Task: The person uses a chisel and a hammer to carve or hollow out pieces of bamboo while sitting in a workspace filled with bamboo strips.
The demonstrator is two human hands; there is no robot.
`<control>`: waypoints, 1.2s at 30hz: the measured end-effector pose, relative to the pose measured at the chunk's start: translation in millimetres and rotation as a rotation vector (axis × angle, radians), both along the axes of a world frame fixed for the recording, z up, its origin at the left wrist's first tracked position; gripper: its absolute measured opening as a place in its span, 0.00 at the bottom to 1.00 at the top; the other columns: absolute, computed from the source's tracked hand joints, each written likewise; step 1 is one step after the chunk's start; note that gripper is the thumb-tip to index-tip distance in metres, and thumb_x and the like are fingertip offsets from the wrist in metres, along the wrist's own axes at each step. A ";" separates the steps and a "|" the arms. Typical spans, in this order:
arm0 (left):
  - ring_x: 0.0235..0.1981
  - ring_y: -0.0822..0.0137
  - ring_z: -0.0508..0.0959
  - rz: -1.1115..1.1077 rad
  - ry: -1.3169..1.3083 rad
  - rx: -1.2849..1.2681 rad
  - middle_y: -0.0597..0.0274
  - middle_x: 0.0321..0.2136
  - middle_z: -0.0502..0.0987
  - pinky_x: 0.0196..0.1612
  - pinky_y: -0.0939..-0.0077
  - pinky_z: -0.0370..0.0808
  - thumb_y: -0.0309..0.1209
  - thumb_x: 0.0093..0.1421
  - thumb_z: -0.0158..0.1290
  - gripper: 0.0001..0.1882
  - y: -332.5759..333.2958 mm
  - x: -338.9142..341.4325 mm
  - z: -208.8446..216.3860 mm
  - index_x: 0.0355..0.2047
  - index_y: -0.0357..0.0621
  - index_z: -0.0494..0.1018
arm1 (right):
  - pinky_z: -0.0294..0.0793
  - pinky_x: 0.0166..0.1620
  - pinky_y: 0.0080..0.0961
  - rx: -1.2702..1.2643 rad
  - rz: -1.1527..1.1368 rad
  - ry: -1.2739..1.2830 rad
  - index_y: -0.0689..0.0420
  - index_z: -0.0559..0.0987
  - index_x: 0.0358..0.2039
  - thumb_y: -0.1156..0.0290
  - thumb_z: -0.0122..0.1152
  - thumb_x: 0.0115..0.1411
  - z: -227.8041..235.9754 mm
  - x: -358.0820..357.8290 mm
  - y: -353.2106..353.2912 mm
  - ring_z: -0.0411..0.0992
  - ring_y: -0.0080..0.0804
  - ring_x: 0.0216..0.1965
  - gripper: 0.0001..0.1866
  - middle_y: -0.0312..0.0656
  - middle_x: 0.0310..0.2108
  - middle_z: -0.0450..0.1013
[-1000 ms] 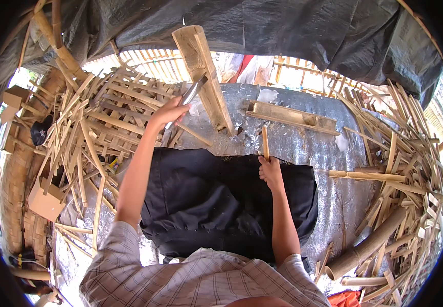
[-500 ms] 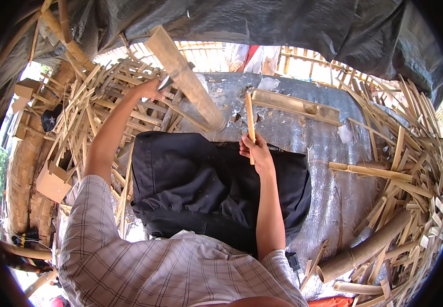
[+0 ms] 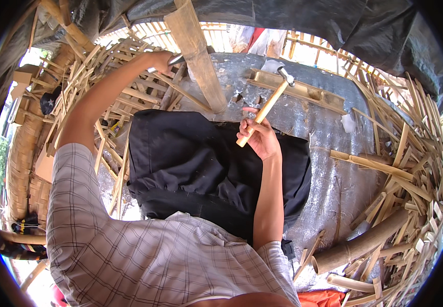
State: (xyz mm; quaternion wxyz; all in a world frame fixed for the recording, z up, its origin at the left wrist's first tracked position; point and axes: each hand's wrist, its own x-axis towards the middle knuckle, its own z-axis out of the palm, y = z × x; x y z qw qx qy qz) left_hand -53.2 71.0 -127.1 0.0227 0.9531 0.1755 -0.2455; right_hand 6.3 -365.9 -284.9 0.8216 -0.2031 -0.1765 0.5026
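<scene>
Hammer (image 3: 269, 105) held — box (image 3: 43, 165) contents unclear.

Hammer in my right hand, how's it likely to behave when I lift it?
The hammer probably feels head-heavy: its metal head sits at one end of a slender wooden handle. That handle looks stiff, being straight, and perhaps slightly slippery, since it appears smooth.

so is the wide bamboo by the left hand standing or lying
Standing: the wide bamboo meets the silver sheet at its foot and rises across the slatted fence.
</scene>
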 end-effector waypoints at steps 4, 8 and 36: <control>0.20 0.64 0.79 0.044 0.048 -0.100 0.54 0.21 0.81 0.27 0.64 0.75 0.24 0.52 0.65 0.11 23.1 -21.5 -1.3 0.20 0.32 0.74 | 0.80 0.41 0.36 -0.084 -0.022 -0.063 0.62 0.72 0.56 0.82 0.55 0.64 16.6 -12.7 8.0 0.73 0.31 0.32 0.19 0.45 0.34 0.75; 0.18 0.65 0.77 0.022 0.078 -0.149 0.56 0.18 0.76 0.23 0.66 0.73 0.24 0.51 0.64 0.10 1.1 -1.7 6.7 0.23 0.32 0.74 | 0.82 0.42 0.33 -0.197 -0.168 -0.259 0.62 0.75 0.52 0.80 0.56 0.64 -5.3 -0.5 10.0 0.77 0.32 0.37 0.15 0.46 0.37 0.77; 0.39 0.72 0.80 0.283 -1.336 -0.572 0.63 0.34 0.82 0.44 0.71 0.75 0.25 0.55 0.66 0.08 27.6 -109.8 -8.1 0.35 0.41 0.81 | 0.54 0.19 0.18 -0.250 -0.289 -0.004 0.62 0.74 0.39 0.77 0.56 0.66 -32.1 -6.8 2.9 0.55 0.17 0.16 0.03 0.35 0.21 0.63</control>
